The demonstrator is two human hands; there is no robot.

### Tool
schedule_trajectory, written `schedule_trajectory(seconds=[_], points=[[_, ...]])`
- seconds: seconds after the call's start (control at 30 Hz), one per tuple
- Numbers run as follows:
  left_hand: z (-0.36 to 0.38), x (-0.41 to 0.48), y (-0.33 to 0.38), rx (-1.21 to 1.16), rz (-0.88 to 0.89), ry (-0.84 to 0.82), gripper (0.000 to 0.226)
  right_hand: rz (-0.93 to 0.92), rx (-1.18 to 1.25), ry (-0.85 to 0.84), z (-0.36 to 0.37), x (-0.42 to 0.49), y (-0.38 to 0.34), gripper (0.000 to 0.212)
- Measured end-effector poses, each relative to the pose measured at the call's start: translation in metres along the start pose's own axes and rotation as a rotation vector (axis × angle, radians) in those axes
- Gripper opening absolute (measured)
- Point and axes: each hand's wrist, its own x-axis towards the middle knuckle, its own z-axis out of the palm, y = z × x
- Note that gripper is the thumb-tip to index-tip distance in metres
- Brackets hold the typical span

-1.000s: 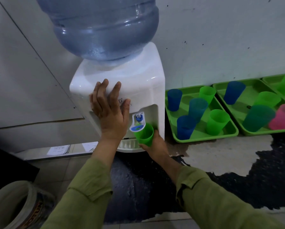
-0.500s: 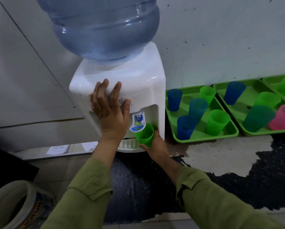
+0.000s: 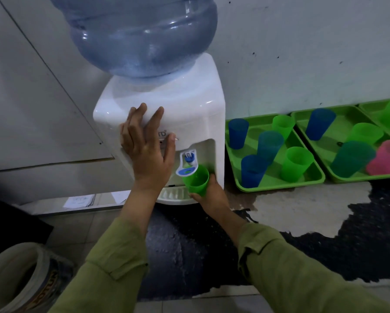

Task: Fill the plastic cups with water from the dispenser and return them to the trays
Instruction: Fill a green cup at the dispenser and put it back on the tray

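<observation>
A white water dispenser (image 3: 189, 105) with a big blue bottle (image 3: 142, 32) stands against the wall. My left hand (image 3: 147, 150) presses flat on its front face, fingers spread. My right hand (image 3: 209, 195) grips a green cup (image 3: 196, 180) from below and holds it tilted against the blue tap lever (image 3: 188, 164), above the drip tray (image 3: 173, 196). To the right lie green trays: the near tray (image 3: 279, 187) holds several blue and green cups, and the second tray (image 3: 338, 122) holds blue, green, teal and pink cups.
A third green tray (image 3: 370, 107) shows at the far right edge. A white bucket (image 3: 20, 279) sits on the floor at bottom left. Papers (image 3: 78, 201) lie by the wall left of the dispenser. The floor is dark and patchy.
</observation>
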Motion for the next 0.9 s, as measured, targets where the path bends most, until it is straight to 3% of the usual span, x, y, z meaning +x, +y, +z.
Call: schedule_trajectory(seconds=[0.23,0.43,0.67,0.77,0.9], points=[[-0.007,-0.009,0.005,-0.178,0.061,0.073,0.029,-0.001,0.015,-0.007,-0.002,-0.002,-0.002,0.079],[-0.01,-0.034,0.01,-0.207,-0.027,0.048,0.02,0.012,0.029,-0.006,-0.001,-0.001,-0.002,0.075],[-0.008,-0.048,0.009,-0.092,-0.524,-0.304,0.015,0.034,0.02,-0.011,0.0,0.001,-0.003,0.075],[-0.004,-0.049,0.004,-0.028,-0.595,-0.444,0.032,0.032,0.014,-0.01,0.001,0.002,-0.002,0.075],[0.001,-0.045,0.0,-0.16,-0.687,-0.546,0.039,0.031,0.006,-0.006,0.002,0.002,-0.001,0.075]])
